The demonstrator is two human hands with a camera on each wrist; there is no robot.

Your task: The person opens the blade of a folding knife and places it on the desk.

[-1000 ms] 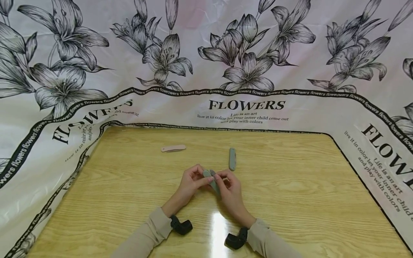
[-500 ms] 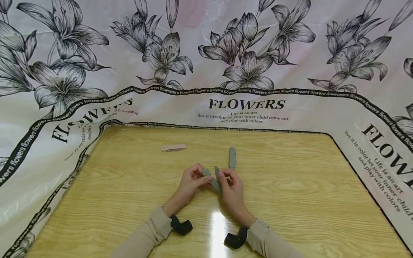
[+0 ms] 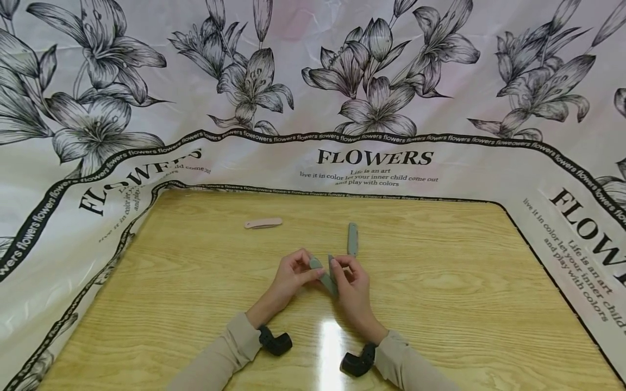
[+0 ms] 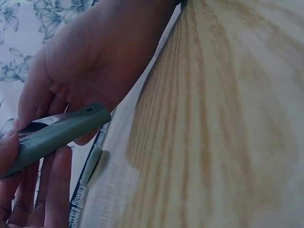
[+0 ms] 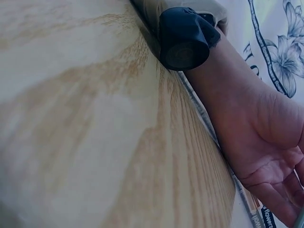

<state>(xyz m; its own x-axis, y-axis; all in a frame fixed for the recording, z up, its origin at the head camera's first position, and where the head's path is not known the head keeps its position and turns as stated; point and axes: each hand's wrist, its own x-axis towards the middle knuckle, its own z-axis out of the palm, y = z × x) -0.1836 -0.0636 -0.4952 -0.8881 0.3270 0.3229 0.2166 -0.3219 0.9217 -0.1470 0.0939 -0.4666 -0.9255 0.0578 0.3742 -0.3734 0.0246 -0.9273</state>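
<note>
A green folding knife (image 3: 326, 282) is held between both hands above the table, its blade (image 3: 330, 264) swung partly out of the handle. My left hand (image 3: 290, 278) pinches the handle between thumb and fingers. On the other side, my right hand (image 3: 353, 287) pinches the blade between thumb and finger. In the left wrist view the handle (image 4: 66, 133) crosses the lower left, and part of the dark blade (image 4: 34, 127) shows beside it. The right wrist view mostly shows the left hand (image 5: 270, 137); the right hand's grip is out of that frame.
A second green folding knife (image 3: 352, 239) lies folded just beyond the right hand. Farther left lies a folded pink knife (image 3: 264, 223). The wooden table (image 3: 440, 304) is bordered by a flower-printed cloth (image 3: 274, 163). A black wrist camera (image 3: 358, 363) sits on each wrist.
The right hand has drawn the blade away from the handle and shifted slightly right. The left hand keeps its pinch on the handle. Both folded knives stay where they were.
</note>
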